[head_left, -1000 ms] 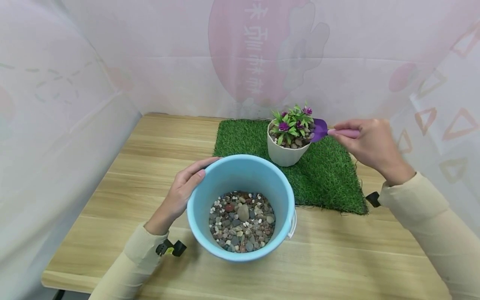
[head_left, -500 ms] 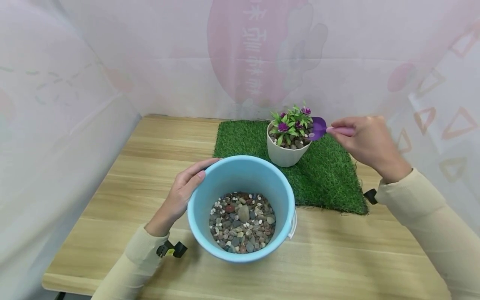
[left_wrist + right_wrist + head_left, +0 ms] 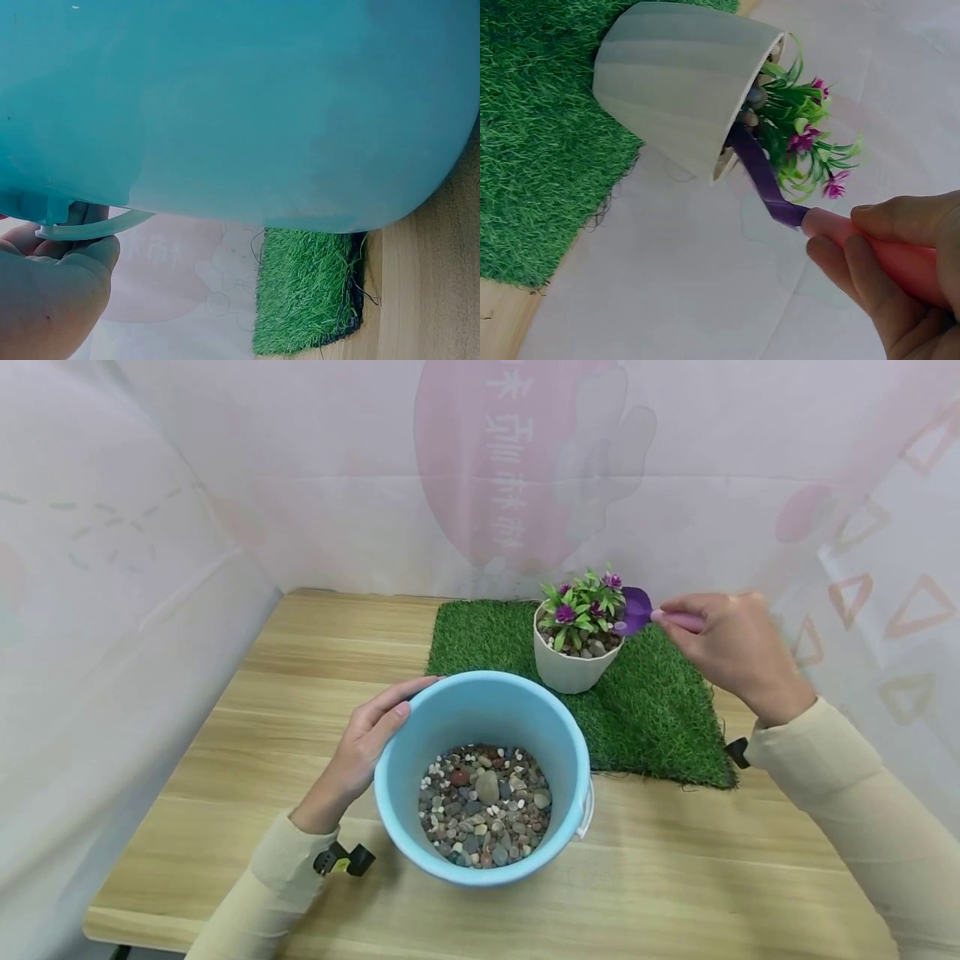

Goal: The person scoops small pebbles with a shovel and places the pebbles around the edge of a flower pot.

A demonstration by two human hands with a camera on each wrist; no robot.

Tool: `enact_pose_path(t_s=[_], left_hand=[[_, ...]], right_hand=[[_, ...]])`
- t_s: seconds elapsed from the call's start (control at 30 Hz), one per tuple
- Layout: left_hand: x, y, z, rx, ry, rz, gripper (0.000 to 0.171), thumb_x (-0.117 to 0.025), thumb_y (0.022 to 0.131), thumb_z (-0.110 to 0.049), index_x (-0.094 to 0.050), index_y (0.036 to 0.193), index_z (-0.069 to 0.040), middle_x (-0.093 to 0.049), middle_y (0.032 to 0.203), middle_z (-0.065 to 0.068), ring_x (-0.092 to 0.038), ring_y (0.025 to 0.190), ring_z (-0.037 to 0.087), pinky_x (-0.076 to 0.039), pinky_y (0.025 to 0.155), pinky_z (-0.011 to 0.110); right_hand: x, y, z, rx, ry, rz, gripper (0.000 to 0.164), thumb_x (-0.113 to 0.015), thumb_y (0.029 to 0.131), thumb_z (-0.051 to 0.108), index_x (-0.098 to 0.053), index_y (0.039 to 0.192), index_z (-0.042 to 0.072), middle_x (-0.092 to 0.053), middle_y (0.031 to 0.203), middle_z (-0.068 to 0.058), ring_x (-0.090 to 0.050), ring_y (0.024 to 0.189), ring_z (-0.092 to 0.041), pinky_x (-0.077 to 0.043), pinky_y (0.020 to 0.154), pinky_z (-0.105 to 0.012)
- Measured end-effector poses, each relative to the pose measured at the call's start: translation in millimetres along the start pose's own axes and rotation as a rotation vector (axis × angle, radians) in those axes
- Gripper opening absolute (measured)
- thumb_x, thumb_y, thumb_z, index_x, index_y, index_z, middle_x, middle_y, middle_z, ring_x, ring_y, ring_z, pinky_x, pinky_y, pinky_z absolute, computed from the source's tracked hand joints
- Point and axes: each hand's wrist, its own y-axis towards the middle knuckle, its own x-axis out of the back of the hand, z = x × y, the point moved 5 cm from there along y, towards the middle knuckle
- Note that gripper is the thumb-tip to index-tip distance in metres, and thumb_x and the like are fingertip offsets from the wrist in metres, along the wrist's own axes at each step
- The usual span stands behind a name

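A light blue bucket (image 3: 480, 693) holding mixed pebbles (image 3: 487, 810) stands on the table at centre. My left hand (image 3: 366, 747) grips its left rim, the thumb at the edge; in the left wrist view the fingers (image 3: 90, 251) are by the white handle (image 3: 105, 225). My right hand (image 3: 738, 647) holds a small trowel by its pink handle (image 3: 877, 251). Its purple blade (image 3: 634, 612) dips inside the right rim of a white flowerpot (image 3: 573, 672), among pebbles in the pot. A plant with purple flowers (image 3: 581, 610) grows in the pot.
The pot stands on a green artificial grass mat (image 3: 652, 718) at the back of the wooden table (image 3: 300, 668). Pale printed cloth (image 3: 337, 510) hangs behind and at both sides. A small black device (image 3: 345, 858) is strapped at the left wrist.
My right hand has shifted slightly left, and the trowel's blade has risen a little and tilted at the pot's rim. My left hand and the bucket have stayed put.
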Motion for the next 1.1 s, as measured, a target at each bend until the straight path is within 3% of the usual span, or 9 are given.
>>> enact_pose_path(t_s=[0.13,0.3,0.43,0.9,1.0,1.1], left_hand=[[1.2,0.4,0.4,0.0,0.0,0.002,0.044,-0.039,0.115,-0.015,-0.05,0.153,0.004,-0.057,0.153,0.022,-0.071,0.125,0.025,-0.066,0.092,0.053],[1.3,1.1,-0.1,0.023,-0.003,0.0,0.045,-0.039,0.115,-0.018,-0.05,0.153,0.003,-0.056,0.154,0.021,-0.07,0.126,0.025,-0.066,0.093,0.053],[1.1,1.6,-1.4,0.013,0.004,-0.001,0.045,-0.039,0.115,-0.017,-0.049,0.153,0.005,-0.055,0.154,0.022,-0.07,0.127,0.027,-0.066,0.094,0.053],[0.2,3.8,-3.5,0.008,-0.001,0.004,0.044,-0.039,0.115,-0.015,-0.049,0.152,0.005,-0.057,0.153,0.021,-0.071,0.125,0.027,-0.066,0.092,0.053],[1.0,4.2,-3.7,0.004,0.003,0.002,0.044,-0.039,0.115,-0.015,-0.05,0.152,0.006,-0.057,0.153,0.021,-0.071,0.124,0.027,-0.066,0.092,0.053],[0.6,5.1,-3.8,0.006,0.005,0.004,0.044,-0.039,0.114,-0.015,-0.05,0.152,0.006,-0.057,0.153,0.02,-0.071,0.125,0.027,-0.066,0.093,0.053]], right_hand=[[-6,-2,-5,0.03,-0.003,-0.033,0.017,-0.078,0.094,0.003,-0.079,0.109,-0.004,-0.078,0.103,-0.027,-0.08,0.079,-0.041,-0.042,0.056,0.01],[-15,-4,-11,0.079,0.044,-0.092,0.019,-0.078,0.089,-0.008,-0.078,0.108,-0.006,-0.078,0.104,-0.026,-0.08,0.081,-0.041,-0.042,0.067,0.012],[-21,-2,-13,0.13,0.054,-0.129,0.02,-0.078,0.087,-0.009,-0.078,0.107,-0.008,-0.078,0.102,-0.027,-0.08,0.08,-0.041,-0.047,0.068,0.008],[-31,1,-17,0.187,0.093,-0.151,0.023,-0.079,0.085,-0.012,-0.079,0.107,-0.005,-0.079,0.104,-0.024,-0.08,0.083,-0.04,-0.05,0.081,0.005],[-34,3,-19,0.205,0.079,-0.147,0.023,-0.079,0.086,-0.011,-0.079,0.108,-0.004,-0.08,0.105,-0.023,-0.08,0.086,-0.039,-0.057,0.082,-0.005],[-36,6,-21,0.222,0.058,-0.129,0.024,-0.079,0.087,-0.01,-0.079,0.11,-0.003,-0.079,0.108,-0.022,-0.08,0.09,-0.039,-0.064,0.082,-0.025]])
